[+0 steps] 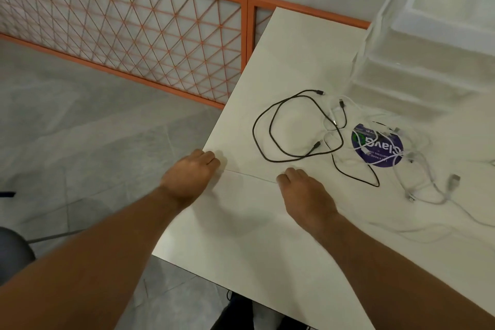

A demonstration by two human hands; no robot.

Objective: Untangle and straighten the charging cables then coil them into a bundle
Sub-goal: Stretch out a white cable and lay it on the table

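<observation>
Charging cables are lying tangled on a white table [267,236], in its middle and toward its right edge. The heap's long axis is running left to right, roughly parallel to the near edge. A black cable [253,131] is forming two loose overlapping loops on the left side of the heap, with one plug pointing right at the far side and a tail trailing toward the near edge. White cables [413,154] are crossing a round purple sticker [375,147] and spreading rightward.

The left hand [188,173] is resting at the table's left edge and the right hand [305,190] is sitting just near of the black loops. Both are showing knuckles with fingers curled under, so what they are grasping cannot be told. A thin pale line is running between them; whether it is a cable is unclear.
</observation>
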